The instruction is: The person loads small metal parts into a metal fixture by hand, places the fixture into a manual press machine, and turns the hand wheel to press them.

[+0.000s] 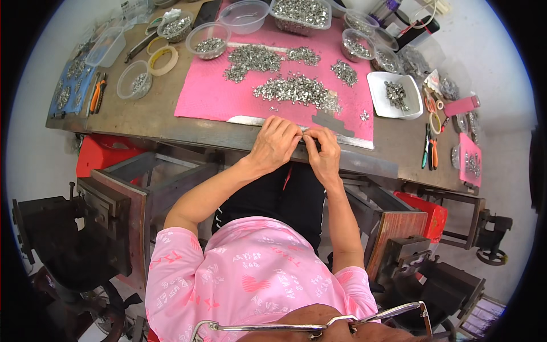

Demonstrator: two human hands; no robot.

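Both of my hands meet at the front edge of the workbench, over a pink cloth (205, 94). My left hand (276, 142) is closed, its fingertips pinched together toward the right hand. My right hand (322, 149) is closed in a pinch too, thumb and forefinger touching the left fingertips. Whatever lies between them is too small or hidden to make out. Just beyond the hands spreads a pile of small silvery metal pieces (293, 89). A grey strip (333, 122) lies on the cloth beside the right hand, and a silvery strip (356, 141) runs along the bench edge.
More metal piles (253, 60) lie farther back. Plastic tubs (209, 41) of pieces line the far side. A white square dish (394, 96) stands right, near pliers (430, 148). Tape rolls (163, 61) and orange-handled pliers (98, 94) lie left. Open metal drawers (154, 171) flank my legs.
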